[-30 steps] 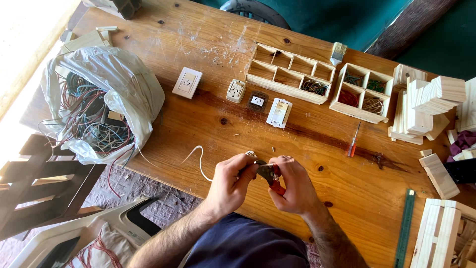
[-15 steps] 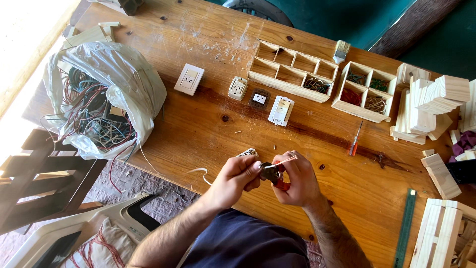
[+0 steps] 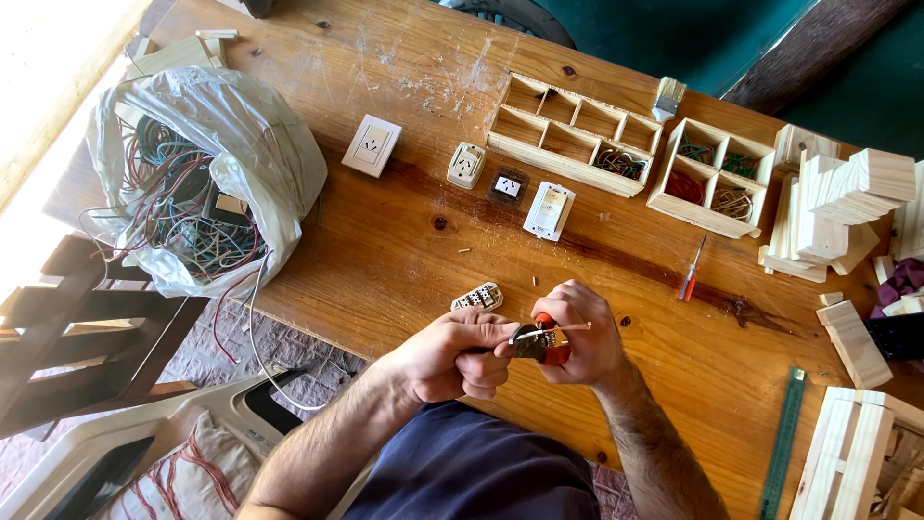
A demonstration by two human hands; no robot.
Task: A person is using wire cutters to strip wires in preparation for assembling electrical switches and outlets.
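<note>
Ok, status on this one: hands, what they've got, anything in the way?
Left hand and right hand together over table edge, both closed on red-handled tool and thin white wire. Small white terminal piece lies just beyond. Nothing blocking.

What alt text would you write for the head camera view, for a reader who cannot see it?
Seen from above, a person's left hand and right hand hold a small red-handled tool and thin wire over a wooden table, with a plastic bag of wires, wall sockets and wooden compartment boxes around.

A single head-worn camera looks steeply down from above the person's lap onto the wooden worktop (image 3: 385, 250). Both hands sit close, low in the centre; the worktop's far edge runs along the top.
</note>
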